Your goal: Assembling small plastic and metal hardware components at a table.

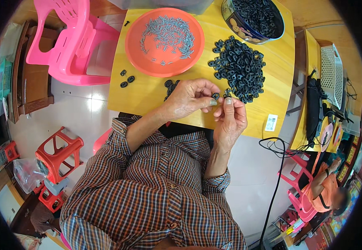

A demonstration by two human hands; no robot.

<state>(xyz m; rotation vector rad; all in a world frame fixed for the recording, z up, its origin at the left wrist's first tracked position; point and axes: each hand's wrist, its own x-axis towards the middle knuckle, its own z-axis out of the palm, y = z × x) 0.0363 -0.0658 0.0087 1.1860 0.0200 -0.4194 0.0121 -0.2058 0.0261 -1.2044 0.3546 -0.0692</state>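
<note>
- Left hand [187, 98]: thumb and forefinger nearly closed, pinching one small black piece [215, 96] at the tips.
- Right hand [230, 118]: thumb pressed over curled fingers, gripping another black part [227, 95]; a small greyish bit shows at its top, too tiny to identify.
- The two held items sit side by side, a narrow gap between them, the left one just left of the right one. The right one points away from the body; the left one's long axis cannot be told.
- Pose: the left forearm slants in from the lower left, wrist turned so the fingers point right. The right forearm stands steeper, thumb pointing away from the body.
- Just beyond the right grip: a heap [241, 68] of black oval pieces, nearer the right hand.
- Just left of the left hand and partly behind it: a small cluster [169, 84] of similar pieces.
- Beyond the left hand, up and to its left: an orange plate [147, 66] of loose silver screws [168, 33].
- Farthest, past the heap: a round tin [245, 32] filled with black pieces.
</note>
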